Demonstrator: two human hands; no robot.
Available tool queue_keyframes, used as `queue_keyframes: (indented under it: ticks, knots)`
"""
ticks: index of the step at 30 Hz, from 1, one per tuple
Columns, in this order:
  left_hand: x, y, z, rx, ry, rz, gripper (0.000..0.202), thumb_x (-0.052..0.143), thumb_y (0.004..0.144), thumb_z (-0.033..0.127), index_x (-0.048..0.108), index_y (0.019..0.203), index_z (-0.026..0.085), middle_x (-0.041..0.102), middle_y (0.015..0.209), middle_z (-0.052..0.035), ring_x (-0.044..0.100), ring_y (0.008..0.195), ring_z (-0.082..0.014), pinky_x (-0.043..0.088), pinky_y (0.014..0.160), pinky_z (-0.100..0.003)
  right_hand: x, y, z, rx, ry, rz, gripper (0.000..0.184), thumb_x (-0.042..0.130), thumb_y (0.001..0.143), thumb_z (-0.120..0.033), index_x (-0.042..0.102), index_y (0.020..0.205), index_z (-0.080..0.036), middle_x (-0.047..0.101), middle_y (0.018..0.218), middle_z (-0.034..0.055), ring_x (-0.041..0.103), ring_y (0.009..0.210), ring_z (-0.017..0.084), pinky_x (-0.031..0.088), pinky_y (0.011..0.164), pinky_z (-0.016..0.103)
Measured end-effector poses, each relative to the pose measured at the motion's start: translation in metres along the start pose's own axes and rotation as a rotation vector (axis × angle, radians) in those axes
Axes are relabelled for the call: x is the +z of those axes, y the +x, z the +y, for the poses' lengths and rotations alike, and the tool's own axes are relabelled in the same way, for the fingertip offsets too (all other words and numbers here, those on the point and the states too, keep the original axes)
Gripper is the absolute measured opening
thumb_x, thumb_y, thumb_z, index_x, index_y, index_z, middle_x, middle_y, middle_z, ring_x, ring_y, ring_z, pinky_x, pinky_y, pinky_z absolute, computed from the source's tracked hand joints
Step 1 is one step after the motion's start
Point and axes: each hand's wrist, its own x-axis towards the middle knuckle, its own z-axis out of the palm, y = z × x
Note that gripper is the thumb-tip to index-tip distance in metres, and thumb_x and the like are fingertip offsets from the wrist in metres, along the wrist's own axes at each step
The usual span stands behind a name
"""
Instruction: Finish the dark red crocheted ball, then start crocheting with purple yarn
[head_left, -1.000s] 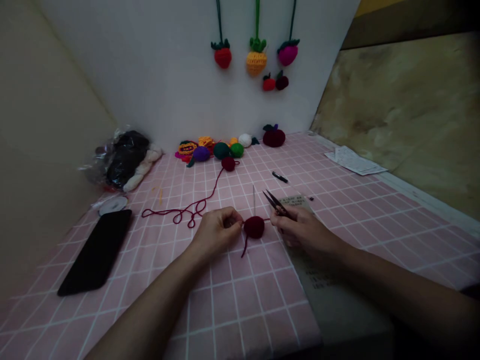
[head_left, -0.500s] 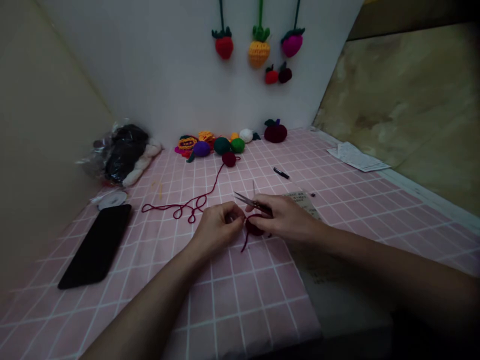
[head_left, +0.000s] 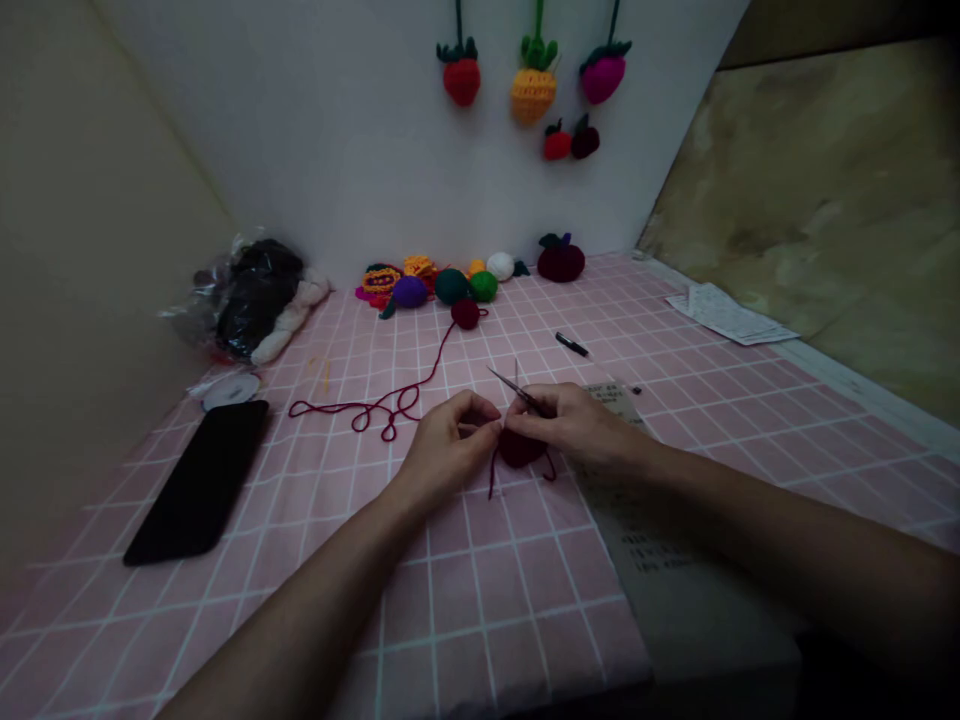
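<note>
My left hand [head_left: 456, 440] is closed in a pinch at the edge of a dark red crochet piece [head_left: 523, 450], its fingertips on the dark red yarn there. My right hand [head_left: 574, 425] is closed around small scissors [head_left: 525, 396], blades pointing up and left, and its fingertips also rest on the crochet piece. A thin upright rod [head_left: 516, 372] shows beside the blades; its kind is unclear. Two loose yarn ends hang from the piece. Beyond my hands, a looped yarn strand [head_left: 390, 408] runs to a dark red yarn ball [head_left: 465, 314].
A black phone [head_left: 199, 485] lies left, near a tape roll [head_left: 232, 390] and a plastic bag [head_left: 259, 298]. Crochet pieces [head_left: 450, 287] line the wall, with crocheted fruit [head_left: 533, 95] hanging above. A handwritten sheet [head_left: 616, 402] lies under my right arm; a pen [head_left: 571, 344] and papers [head_left: 731, 313] lie beyond.
The view has shifted slightly. My fingertips have come together at the top of the crochet piece, which now hangs lower and shows more below my right hand. The scissors stay in my right hand.
</note>
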Motion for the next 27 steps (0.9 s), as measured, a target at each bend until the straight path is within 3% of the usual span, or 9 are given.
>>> queue_keyframes:
  ticks: [3,8,13,16,20,27]
  knots:
    - [0.005,0.0,0.003,-0.021,-0.093,-0.05,0.013,0.062,0.076,0.02,0.054,0.087,0.018,0.064,0.083,-0.0006,0.063,0.075,-0.0125,0.049,0.07,-0.026,0.005,-0.004,-0.001,0.0,0.189,0.051,0.02,0.068,0.078,-0.032,0.058,0.074,-0.016,0.058,0.065,-0.0016,0.054,0.058,0.009,0.043,0.051,0.022]
    - [0.008,-0.003,0.009,-0.047,-0.191,-0.109,0.016,0.061,0.077,0.019,0.05,0.089,0.018,0.065,0.083,-0.0012,0.066,0.078,-0.0144,0.051,0.075,-0.03,0.008,-0.006,0.003,-0.016,0.324,0.072,0.021,0.069,0.077,-0.035,0.056,0.079,-0.018,0.053,0.066,-0.0038,0.053,0.055,0.01,0.042,0.045,0.022]
    - [0.004,-0.005,0.013,-0.075,-0.168,-0.161,0.02,0.062,0.081,0.027,0.05,0.095,0.019,0.065,0.086,-0.0021,0.067,0.081,-0.0169,0.051,0.077,-0.033,0.008,-0.007,0.006,-0.064,0.29,0.08,0.019,0.065,0.081,-0.035,0.056,0.08,-0.018,0.052,0.065,-0.0052,0.046,0.048,0.007,0.039,0.045,0.023]
    - [0.004,-0.005,0.016,-0.08,-0.178,-0.168,0.02,0.062,0.081,0.025,0.05,0.095,0.018,0.065,0.087,-0.0027,0.066,0.081,-0.0157,0.05,0.076,-0.031,0.008,-0.009,0.003,-0.115,0.255,0.101,0.017,0.065,0.081,-0.034,0.057,0.079,-0.019,0.053,0.07,-0.0036,0.051,0.058,0.01,0.043,0.054,0.025]
    - [0.005,-0.005,0.016,-0.059,-0.176,-0.132,0.014,0.061,0.079,0.022,0.053,0.089,0.018,0.063,0.085,-0.0017,0.062,0.077,-0.0132,0.049,0.074,-0.028,0.007,-0.009,-0.002,-0.167,0.116,0.124,0.015,0.063,0.081,-0.031,0.057,0.077,-0.018,0.054,0.073,-0.0021,0.052,0.067,0.013,0.041,0.063,0.027]
    - [0.004,-0.005,0.007,0.041,-0.002,-0.071,0.006,0.057,0.079,0.018,0.056,0.085,0.019,0.061,0.083,0.0001,0.057,0.075,-0.012,0.046,0.071,-0.025,0.006,-0.009,0.005,-0.171,-0.004,0.075,0.012,0.058,0.084,-0.029,0.055,0.078,-0.019,0.052,0.073,-0.0013,0.05,0.069,0.014,0.039,0.064,0.027]
